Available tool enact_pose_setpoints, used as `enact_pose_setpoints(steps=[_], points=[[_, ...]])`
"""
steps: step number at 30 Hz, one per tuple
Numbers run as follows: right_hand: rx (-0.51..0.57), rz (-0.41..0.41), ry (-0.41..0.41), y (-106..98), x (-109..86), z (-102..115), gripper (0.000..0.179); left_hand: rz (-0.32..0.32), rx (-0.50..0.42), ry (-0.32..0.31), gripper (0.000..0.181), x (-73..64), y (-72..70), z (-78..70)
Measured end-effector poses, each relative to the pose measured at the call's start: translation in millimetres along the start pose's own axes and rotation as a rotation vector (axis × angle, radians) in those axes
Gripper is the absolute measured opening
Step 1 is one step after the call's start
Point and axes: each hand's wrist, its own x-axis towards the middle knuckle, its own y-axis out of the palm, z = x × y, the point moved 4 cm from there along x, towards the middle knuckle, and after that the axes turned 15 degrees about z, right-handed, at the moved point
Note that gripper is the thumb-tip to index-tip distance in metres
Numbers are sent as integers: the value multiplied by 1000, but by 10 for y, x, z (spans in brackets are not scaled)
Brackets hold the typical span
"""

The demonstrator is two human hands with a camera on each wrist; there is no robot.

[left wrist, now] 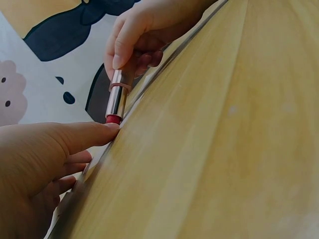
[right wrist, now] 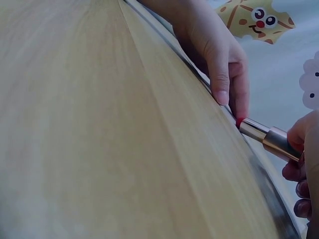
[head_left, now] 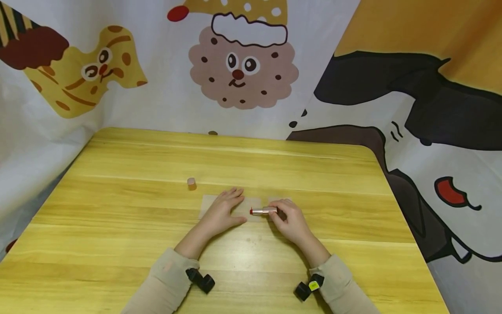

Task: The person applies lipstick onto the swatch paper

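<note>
I see the lipstick [head_left: 264, 210] jutting left from the pinching right hand [head_left: 290, 220]; the left hand [head_left: 222, 213], unclenched, rests outstretched on the sheet [head_left: 252, 202].

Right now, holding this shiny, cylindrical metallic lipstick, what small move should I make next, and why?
Perhaps draw the red tip of the shiny, metallic lipstick lightly across the thin, pale sheet: your left hand is spread over it, and your right hand holds the lipstick uncapped above it.

Lipstick [right wrist: 265, 137] in right hand [right wrist: 311, 162]
</note>
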Motion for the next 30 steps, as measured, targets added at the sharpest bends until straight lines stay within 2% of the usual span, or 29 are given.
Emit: enact_pose_setpoints(steps=[7, 10, 16, 21, 26, 30], points=[[7, 14, 23, 9, -12, 9, 10, -1, 0, 6, 69, -6, -6, -3], [46, 4, 31, 1, -20, 7, 10, -4, -3, 7, 68, -10, -5, -4], [154, -88, 2, -28, -39, 12, 16, -4, 1, 7, 69, -6, -2, 1], [174, -136, -31, -110, -25, 165, 18, -4, 1, 12, 69, -5, -3, -5], [264, -119, -22, -208, -14, 339, 16, -6, -3, 12, 69, -11, -8, -8], [325, -123, -19, -219, -16, 338, 16, -11, -5, 16, 69, -9, -9, -12]])
